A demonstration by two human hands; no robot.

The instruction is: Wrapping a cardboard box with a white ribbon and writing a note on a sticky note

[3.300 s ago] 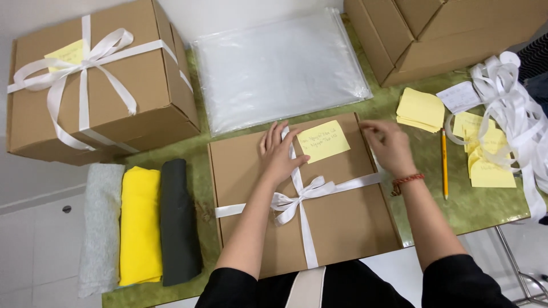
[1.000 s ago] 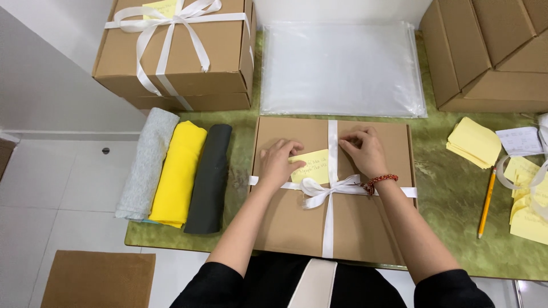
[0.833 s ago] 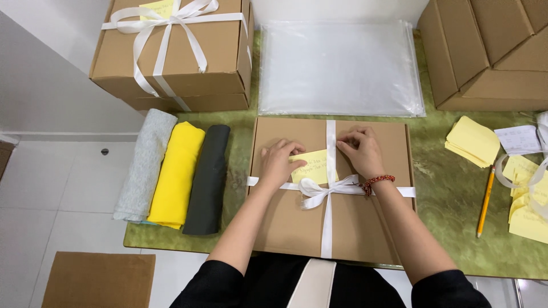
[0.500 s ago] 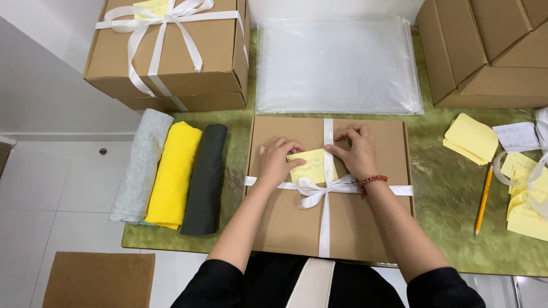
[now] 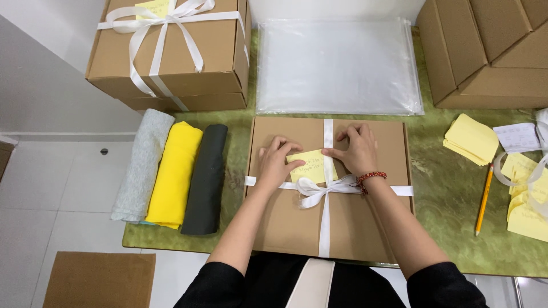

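Note:
A flat brown cardboard box (image 5: 285,222) lies in front of me, tied crosswise with a white ribbon (image 5: 325,217) and a bow at its middle. A yellow sticky note (image 5: 311,165) with handwriting sits on the lid just left of the ribbon, its right edge at the ribbon. My left hand (image 5: 275,162) rests on the lid with fingertips on the note's left edge. My right hand (image 5: 357,149), with a red bead bracelet at the wrist, presses the note's right edge by the ribbon.
Rolled grey (image 5: 141,165), yellow (image 5: 174,174) and dark (image 5: 204,179) cloths lie left of the box. Behind are a stack of clear plastic bags (image 5: 337,65), a ribbon-tied box (image 5: 171,54) and plain boxes (image 5: 485,51). Yellow notes (image 5: 471,137), a pencil (image 5: 484,199) and loose ribbon lie right.
The sticky note went from the lid's upper right to left of the ribbon above the bow. Both hands followed it; over the last second they only pressed it down.

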